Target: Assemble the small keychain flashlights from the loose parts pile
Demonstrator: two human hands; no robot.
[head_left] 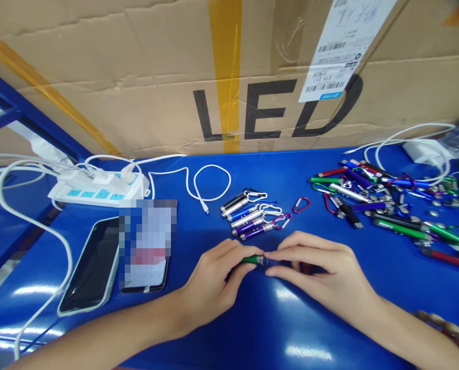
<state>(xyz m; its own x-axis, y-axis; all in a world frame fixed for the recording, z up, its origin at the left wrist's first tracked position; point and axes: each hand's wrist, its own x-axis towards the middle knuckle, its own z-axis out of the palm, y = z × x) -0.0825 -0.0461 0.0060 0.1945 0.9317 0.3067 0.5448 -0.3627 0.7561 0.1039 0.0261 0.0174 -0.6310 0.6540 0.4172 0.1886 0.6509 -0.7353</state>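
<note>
Both hands meet over the blue table (260,329) on one small green keychain flashlight (254,259). My left hand (214,277) grips its green body, and my right hand (318,270) pinches the dark end of it with thumb and forefinger. Just beyond the hands lies a neat row of several keychain flashlights (248,216) with carabiner clips, in black, silver, blue and purple. A loose red carabiner (301,204) lies to their right.
A heap of loose flashlight parts, clips and button cells (399,205) covers the right side. Two phones (94,264) lie at the left, near a white power strip (98,190) with cables. A white charger cable (210,185) loops mid-table. A large cardboard box (229,72) stands behind.
</note>
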